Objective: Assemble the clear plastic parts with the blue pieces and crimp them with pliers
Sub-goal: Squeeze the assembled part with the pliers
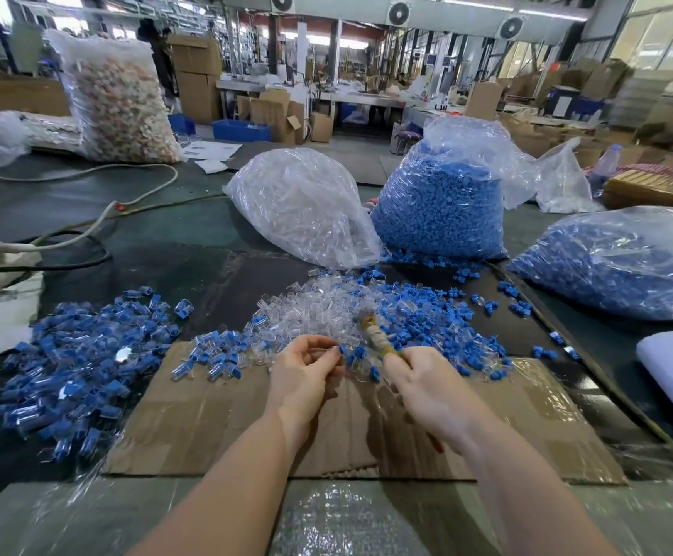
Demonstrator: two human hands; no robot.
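1. I see clear parts (319,311) heaped loose mid-table, beyond the cardboard's far edge.
2. Blue pieces (419,315) lie scattered through and right of that heap.
3. Joined pieces (70,355), clear with blue ends, are piled at left.
4. Pliers (375,335), wrapped in pale tape, tilt up over the heap.
5. One blue piece (342,350) sits just left of the pliers.

Factory hall – stacked cardboard boxes (196,70), right-hand windows (663,38), ceiling fans (399,12)
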